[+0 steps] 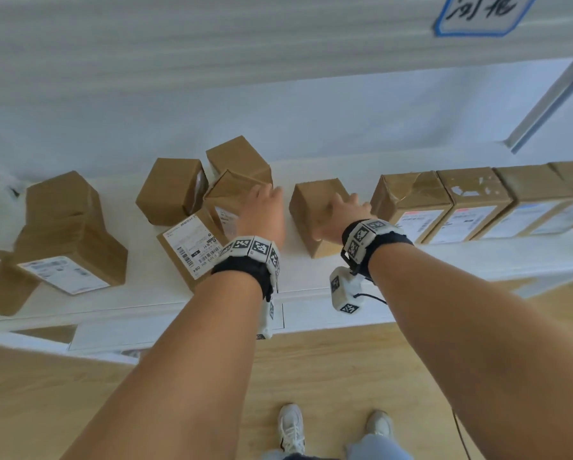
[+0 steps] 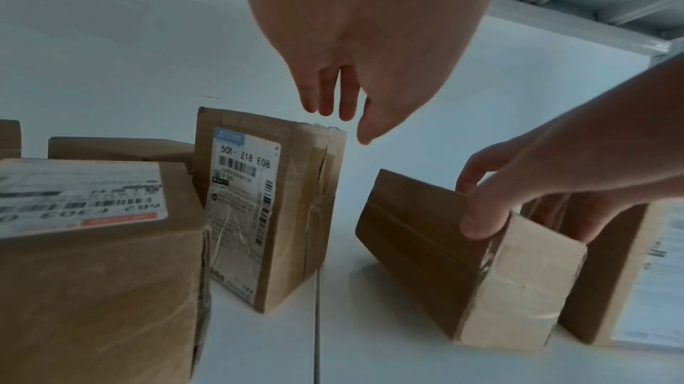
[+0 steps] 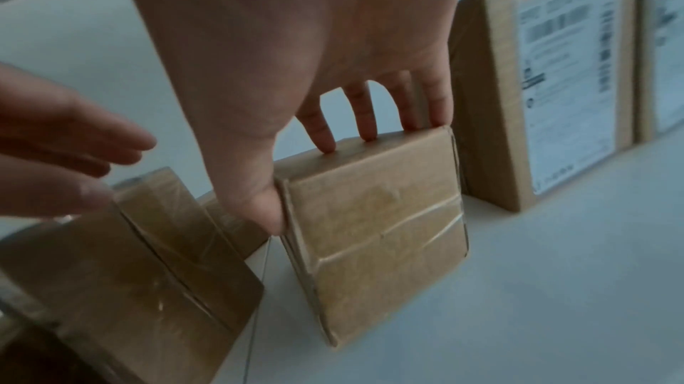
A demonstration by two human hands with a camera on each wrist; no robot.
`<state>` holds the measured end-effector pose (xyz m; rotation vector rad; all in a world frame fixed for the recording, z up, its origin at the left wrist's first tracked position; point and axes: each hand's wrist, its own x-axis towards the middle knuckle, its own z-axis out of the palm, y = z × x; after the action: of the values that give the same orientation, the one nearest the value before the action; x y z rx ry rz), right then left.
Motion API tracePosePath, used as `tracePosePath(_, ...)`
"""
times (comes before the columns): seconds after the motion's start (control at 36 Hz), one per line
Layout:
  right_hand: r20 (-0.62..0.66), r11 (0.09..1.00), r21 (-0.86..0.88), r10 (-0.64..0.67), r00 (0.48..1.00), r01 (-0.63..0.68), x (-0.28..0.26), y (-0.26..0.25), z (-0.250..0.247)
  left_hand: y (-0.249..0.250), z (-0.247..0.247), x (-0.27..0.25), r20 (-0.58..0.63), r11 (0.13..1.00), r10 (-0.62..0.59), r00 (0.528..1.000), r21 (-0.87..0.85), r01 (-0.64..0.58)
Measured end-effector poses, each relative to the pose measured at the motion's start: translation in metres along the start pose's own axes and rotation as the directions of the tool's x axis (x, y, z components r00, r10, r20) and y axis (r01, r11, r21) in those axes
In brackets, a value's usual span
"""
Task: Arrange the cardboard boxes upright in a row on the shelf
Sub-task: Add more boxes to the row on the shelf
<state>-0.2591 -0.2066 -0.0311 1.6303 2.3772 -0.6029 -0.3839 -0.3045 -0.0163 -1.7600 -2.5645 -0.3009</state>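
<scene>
Brown cardboard boxes stand and lie on a white shelf (image 1: pixel 311 283). My right hand (image 1: pixel 336 215) grips a plain box (image 1: pixel 311 207) that tilts to the left; the thumb (image 3: pixel 272 215) is on its left side and the fingers (image 3: pixel 366 130) hook over its far top edge. This tilted box (image 2: pixel 444 250) sits just left of a row of upright labelled boxes (image 1: pixel 411 207). My left hand (image 2: pixel 344 124) hovers open, fingers straight, just above an upright labelled box (image 2: pixel 270 200), not touching it.
Further left, several boxes (image 1: pixel 172 190) lie loose, one label-up (image 1: pixel 192 247), and a pair (image 1: pixel 69 234) is stacked at the far left. Wooden floor (image 1: pixel 311 376) and my shoes show below the shelf edge. A metal brace (image 1: pixel 550 101) rises at right.
</scene>
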Motion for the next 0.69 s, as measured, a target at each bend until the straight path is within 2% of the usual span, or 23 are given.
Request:
tracePosePath(0.11,0.047,0.985,0.162,0.042,0.998,-0.049,-0.015,0.009,-0.002,0.011,-0.003,-0.009,0.000,0.999,-0.043,0.999,0.017,0.043)
tracePosePath(0.19,0.102,0.962,0.263,0.042,0.994,-0.068,-0.026,0.020,-0.002,0.019,-0.002,-0.016,0.049,0.995,-0.099,0.994,-0.003,0.099)
tracePosePath(0.28,0.171,0.929,0.362,0.010,0.985,-0.072,-0.035,0.031,-0.002,0.027,0.000,-0.023,0.179,0.986,-0.168,0.969,0.016,0.168)
tracePosePath(0.36,0.220,0.899,0.432,-0.022,0.975,-0.077,-0.039,0.043,-0.001,0.037,0.007,-0.033,0.347,0.977,-0.211,0.914,0.076,0.197)
tracePosePath(0.44,0.262,0.874,0.481,-0.072,0.962,-0.066,-0.046,0.051,-0.001,0.044,0.014,-0.042,0.429,0.973,-0.230,0.874,0.084,0.215)
tracePosePath(0.53,0.265,0.838,0.543,-0.108,0.958,-0.055,-0.049,0.053,-0.001,0.052,0.018,-0.049,0.419,0.965,-0.258,0.871,0.062,0.256)
tracePosePath(0.69,0.215,0.774,0.631,-0.106,0.971,-0.055,-0.049,0.046,-0.002,0.058,0.012,-0.053,0.252,0.952,-0.283,0.925,-0.041,0.302)
